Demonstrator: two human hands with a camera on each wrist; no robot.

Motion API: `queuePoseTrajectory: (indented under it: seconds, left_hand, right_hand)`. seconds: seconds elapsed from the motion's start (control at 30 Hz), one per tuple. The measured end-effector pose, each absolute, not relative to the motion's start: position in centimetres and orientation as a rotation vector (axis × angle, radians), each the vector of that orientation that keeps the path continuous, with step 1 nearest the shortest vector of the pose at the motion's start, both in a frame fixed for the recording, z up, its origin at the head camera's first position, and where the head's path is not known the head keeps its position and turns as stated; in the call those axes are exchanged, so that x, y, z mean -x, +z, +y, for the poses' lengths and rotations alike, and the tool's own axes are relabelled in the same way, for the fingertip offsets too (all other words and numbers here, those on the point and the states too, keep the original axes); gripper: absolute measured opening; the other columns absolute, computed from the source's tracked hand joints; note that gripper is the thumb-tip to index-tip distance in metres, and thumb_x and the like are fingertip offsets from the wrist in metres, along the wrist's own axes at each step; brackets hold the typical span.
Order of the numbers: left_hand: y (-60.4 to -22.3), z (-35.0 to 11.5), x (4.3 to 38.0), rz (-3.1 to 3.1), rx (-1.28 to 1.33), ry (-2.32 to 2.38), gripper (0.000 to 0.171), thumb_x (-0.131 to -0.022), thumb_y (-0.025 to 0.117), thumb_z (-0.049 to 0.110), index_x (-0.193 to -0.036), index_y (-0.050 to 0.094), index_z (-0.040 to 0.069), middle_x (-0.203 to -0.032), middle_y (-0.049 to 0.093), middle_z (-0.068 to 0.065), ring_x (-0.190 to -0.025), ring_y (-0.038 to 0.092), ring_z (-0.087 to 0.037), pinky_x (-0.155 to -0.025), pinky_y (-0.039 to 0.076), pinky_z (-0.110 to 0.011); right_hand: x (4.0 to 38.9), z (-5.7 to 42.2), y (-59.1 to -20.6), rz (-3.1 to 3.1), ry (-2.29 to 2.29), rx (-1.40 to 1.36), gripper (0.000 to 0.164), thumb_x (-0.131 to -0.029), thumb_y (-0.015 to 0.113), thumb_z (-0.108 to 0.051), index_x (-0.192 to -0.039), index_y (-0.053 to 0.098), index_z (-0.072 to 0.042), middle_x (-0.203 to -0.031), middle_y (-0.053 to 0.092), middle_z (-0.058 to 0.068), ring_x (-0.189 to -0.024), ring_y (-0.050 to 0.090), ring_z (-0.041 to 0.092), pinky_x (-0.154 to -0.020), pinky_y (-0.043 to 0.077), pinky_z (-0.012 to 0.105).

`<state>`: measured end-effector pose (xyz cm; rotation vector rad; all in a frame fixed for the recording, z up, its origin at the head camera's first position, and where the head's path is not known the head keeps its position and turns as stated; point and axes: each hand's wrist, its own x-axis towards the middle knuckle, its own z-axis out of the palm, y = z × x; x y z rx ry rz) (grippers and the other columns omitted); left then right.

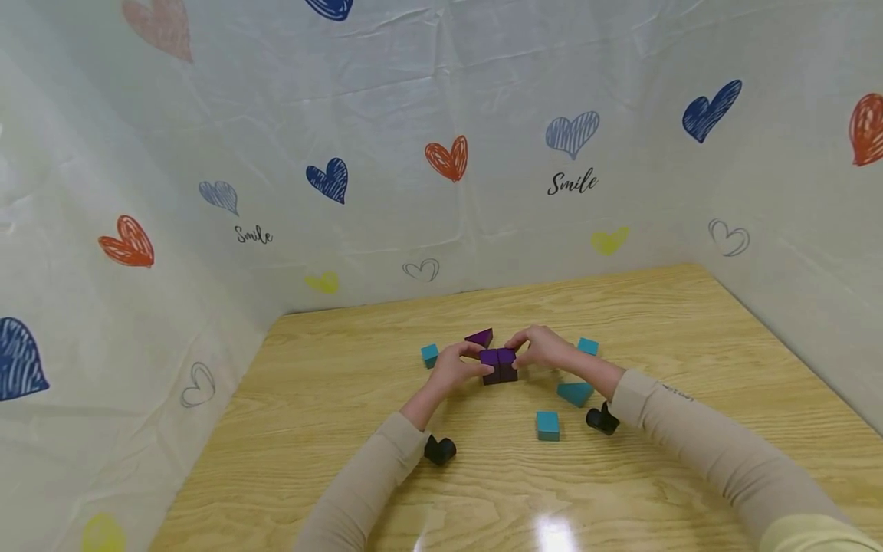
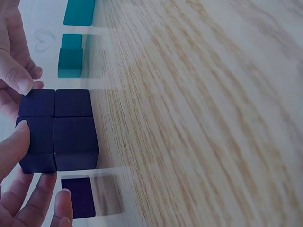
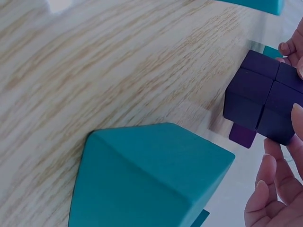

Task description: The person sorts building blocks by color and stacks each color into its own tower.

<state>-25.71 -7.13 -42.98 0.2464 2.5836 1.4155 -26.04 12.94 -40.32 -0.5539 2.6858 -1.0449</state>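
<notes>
Dark purple cubes [image 1: 499, 366] stand in two side-by-side stacks, two high, on the wooden table. My left hand [image 1: 455, 368] pinches the upper cube of the left stack [image 2: 40, 135], with the thumb on its near face and fingers behind. On the other side, the thumb and fingers of my right hand [image 1: 543, 347] grip the upper cube of the right stack [image 2: 37, 102]. The lower cubes [image 2: 75, 137] sit beneath, free of the fingers. Just behind the stacks lies a purple triangular block [image 1: 480, 337].
A teal cube [image 1: 429, 355] lies left of the left hand. To the right are a teal triangular block [image 1: 576, 393], another teal block [image 1: 588, 346] behind the right wrist, and a teal cube [image 1: 548, 425] nearer. A heart-printed sheet [image 1: 372, 230] hangs behind the wooden table [image 1: 331, 383].
</notes>
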Motion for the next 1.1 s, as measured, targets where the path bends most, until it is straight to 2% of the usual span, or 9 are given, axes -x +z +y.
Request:
queuePoseTrajectory:
  seconds: [0.4,1.1]
  left_hand:
    - [-42.77,-6.88,25.66,2.588,-0.243,1.402,0.036,-0.076,0.076,0.022,-0.106,0.063,0.007,-0.106,0.063,-0.008,-0.106,0.052,-0.028,-0.089,0.041,-0.043]
    - [-42.76,-7.00,25.88,2.568,-0.217,1.408,0.036,-0.075,0.076,0.022,-0.106,0.064,0.009,-0.106,0.063,-0.006,-0.102,0.053,-0.025,-0.083,0.043,-0.038]
  right_hand:
    - [26.14,13.46,-40.97,2.635,-1.156,0.475,0.038,-0.078,0.071,-0.011,-0.114,0.063,-0.001,-0.111,0.060,0.016,-0.110,0.050,0.036,-0.085,0.044,0.044]
    - [26.30,13.37,-40.90,2.631,-1.155,0.483,0.038,-0.077,0.073,-0.013,-0.111,0.061,0.001,-0.109,0.060,0.017,-0.107,0.051,0.037,-0.085,0.042,0.044]
